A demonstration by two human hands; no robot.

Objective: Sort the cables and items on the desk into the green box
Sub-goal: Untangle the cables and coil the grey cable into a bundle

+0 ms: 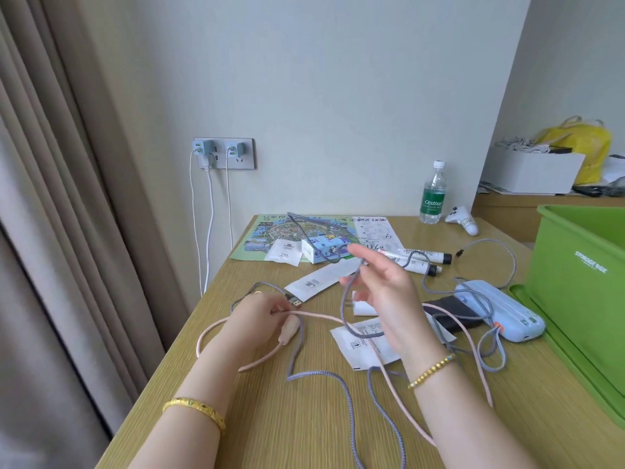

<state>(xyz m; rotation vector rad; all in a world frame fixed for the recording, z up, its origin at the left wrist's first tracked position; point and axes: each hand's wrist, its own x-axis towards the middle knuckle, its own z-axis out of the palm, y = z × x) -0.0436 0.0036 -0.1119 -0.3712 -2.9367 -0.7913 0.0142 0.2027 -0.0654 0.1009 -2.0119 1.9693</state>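
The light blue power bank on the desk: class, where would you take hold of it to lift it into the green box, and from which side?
Grip the light blue power bank across its two long sides, near the middle, coming from above. It lies flat, and its body is long and narrow. A grey cable crosses its top, so lift slowly or clear that first.
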